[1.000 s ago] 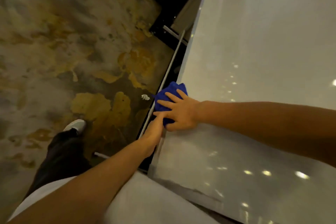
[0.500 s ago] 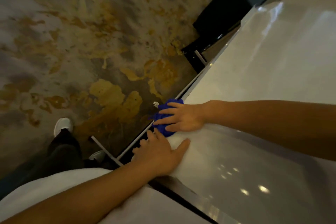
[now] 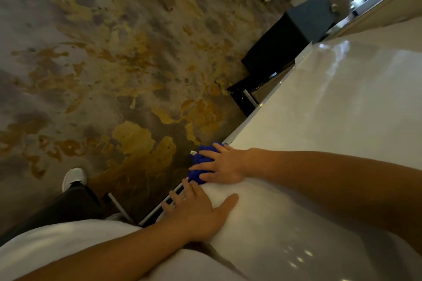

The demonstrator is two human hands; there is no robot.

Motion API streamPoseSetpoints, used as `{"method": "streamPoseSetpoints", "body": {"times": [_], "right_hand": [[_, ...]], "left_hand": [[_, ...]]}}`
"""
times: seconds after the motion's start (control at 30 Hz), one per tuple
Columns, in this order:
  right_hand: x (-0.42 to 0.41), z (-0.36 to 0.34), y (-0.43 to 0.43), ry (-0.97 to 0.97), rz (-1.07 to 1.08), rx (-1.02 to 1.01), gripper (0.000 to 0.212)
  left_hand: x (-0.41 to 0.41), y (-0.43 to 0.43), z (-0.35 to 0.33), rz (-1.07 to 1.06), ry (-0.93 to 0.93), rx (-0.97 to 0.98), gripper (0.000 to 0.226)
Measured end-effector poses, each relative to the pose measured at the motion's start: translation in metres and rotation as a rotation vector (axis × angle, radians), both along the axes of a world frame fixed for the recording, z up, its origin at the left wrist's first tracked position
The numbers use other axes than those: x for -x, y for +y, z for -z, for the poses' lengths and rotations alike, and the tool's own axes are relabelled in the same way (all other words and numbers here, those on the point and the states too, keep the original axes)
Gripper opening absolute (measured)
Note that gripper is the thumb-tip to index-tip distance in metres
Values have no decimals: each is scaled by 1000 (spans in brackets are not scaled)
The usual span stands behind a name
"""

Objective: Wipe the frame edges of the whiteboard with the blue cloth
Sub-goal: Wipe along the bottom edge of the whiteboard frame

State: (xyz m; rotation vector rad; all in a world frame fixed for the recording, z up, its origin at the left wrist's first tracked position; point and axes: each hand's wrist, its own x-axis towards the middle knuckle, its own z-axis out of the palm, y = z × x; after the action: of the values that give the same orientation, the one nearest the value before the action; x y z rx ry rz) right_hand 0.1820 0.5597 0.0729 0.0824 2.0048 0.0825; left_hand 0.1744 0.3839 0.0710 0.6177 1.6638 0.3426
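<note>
the whiteboard (image 3: pixel 331 121) fills the right side of my view, glossy and pale, its long frame edge (image 3: pixel 242 130) running diagonally from near my body up toward the far corner. beyond that edge lies the mottled grey and yellow floor (image 3: pixel 102 64), with a dark box-like unit (image 3: pixel 280 48) standing near the board's far end. my white shoe (image 3: pixel 74 178) shows down on the floor at the left.

my left hand (image 3: pixel 201 210) lies flat on the board just beside the edge, fingers spread and curling over the frame, holding nothing; it looks to be bracing the board. my right hand (image 3: pixel 222 167) is closed down over the blue cloth (image 3: pixel 203 162), pressing the bunched cloth onto the frame edge just ahead of my left hand. the cloth sits right on the edge, partly hanging over it toward the floor.

i judge i am in the middle of wiping this long side, with most of the edge ahead not yet covered. the next move calls for sliding the cloth along the frame toward the far corner, keeping pressure on the rail so the cloth does not slip off over the side.
</note>
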Motion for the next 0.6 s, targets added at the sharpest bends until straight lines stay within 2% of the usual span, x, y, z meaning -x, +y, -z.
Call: {"method": "streamPoseSetpoints", "body": {"times": [0.17,0.23,0.33,0.4,0.5,0.6], "right_hand": [[20,-26,67,18,206,-373,66],[19,-24,61,40,228,-315,66],[12,-9,26,49,115,-66,64],[13,-3,20,-4,10,25,66],[27,-13,73,14,-100,-88,50],[38,-26,144,-5,-37,-339,47]], "left_hand": [[10,5,3,18,18,-41,139],[13,14,5,18,15,-35,140],[13,27,2,-6,-1,-22,143],[13,37,2,-8,-10,-25,146],[11,49,5,11,-33,-28,147],[22,77,13,100,-47,-33,143]]}}
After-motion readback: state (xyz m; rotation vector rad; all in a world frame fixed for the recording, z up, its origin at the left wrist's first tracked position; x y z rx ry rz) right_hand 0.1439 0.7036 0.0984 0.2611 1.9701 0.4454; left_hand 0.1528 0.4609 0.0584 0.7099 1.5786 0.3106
